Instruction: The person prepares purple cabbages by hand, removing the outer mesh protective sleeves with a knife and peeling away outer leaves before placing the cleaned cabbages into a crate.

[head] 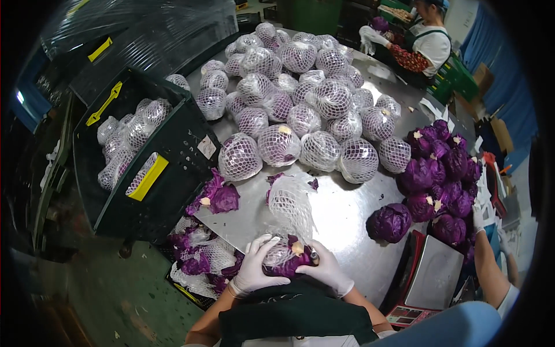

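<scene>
A red cabbage (287,270) is between my two white-gloved hands at the near edge of the metal table. My left hand (255,270) grips its left side, with part of a white foam net (277,256) under the fingers. On the other side, my right hand (328,270) holds the cabbage with thumb and fingers. A small metal-looking object (314,255) shows by the right fingers; what it is cannot be told. The cut pale stem (298,248) faces up. Just beyond lies a loose, crumpled foam net (292,204) with clear film.
Net-wrapped cabbages (299,121) are heaped across the table (347,217). Bare red cabbages (438,173) and a scale (435,271) stand right, near another person's gloved hand (478,219). A dark crate (164,191) is left; scraps fill a lower crate (190,296). A co-worker (427,47) stands beyond.
</scene>
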A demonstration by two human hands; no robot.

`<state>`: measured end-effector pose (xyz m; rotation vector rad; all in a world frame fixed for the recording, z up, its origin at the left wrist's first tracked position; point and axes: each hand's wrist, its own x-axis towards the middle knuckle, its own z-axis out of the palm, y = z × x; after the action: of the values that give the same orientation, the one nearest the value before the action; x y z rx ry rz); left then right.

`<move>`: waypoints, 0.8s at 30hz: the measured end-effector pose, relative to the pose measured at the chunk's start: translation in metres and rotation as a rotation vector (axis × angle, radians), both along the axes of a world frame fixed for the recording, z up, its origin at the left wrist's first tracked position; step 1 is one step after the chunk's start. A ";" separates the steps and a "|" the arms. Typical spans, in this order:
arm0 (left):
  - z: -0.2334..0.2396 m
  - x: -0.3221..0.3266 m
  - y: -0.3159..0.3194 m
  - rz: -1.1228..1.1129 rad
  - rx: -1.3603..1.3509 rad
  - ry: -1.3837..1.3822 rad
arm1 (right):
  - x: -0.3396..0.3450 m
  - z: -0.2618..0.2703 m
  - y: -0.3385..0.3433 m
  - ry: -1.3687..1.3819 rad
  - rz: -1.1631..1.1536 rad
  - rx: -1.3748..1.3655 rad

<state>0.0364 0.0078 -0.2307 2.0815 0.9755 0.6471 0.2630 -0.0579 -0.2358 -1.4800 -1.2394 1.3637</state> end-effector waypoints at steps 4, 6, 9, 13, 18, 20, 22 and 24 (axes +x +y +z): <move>-0.026 -0.012 -0.010 -0.080 -0.080 -0.131 | 0.016 -0.035 -0.014 0.506 -0.022 -0.180; -0.024 -0.013 -0.010 -0.056 -0.015 -0.111 | 0.020 -0.041 -0.018 0.469 0.003 -0.157; -0.023 -0.012 0.001 0.621 -0.066 -0.445 | 0.022 -0.037 -0.017 0.454 0.029 -0.129; 0.014 -0.060 0.049 0.994 -0.121 -0.799 | 0.026 -0.037 -0.019 0.465 0.016 -0.136; -0.086 -0.216 0.078 1.272 0.183 -0.706 | 0.002 -0.024 -0.012 0.416 -0.012 -0.119; -0.068 -0.214 0.078 1.337 0.080 -0.666 | -0.003 -0.025 -0.014 0.318 -0.065 -0.131; -0.081 -0.251 0.062 1.248 -0.063 -0.293 | -0.014 -0.025 -0.013 0.319 -0.136 -0.133; -0.079 -0.229 0.036 0.878 0.220 0.297 | -0.017 -0.029 -0.012 0.379 -0.189 -0.101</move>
<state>-0.1927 0.0435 -0.3098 1.8980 2.1114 0.9076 0.2463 -0.0703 -0.2648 -1.2919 -0.7828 1.5083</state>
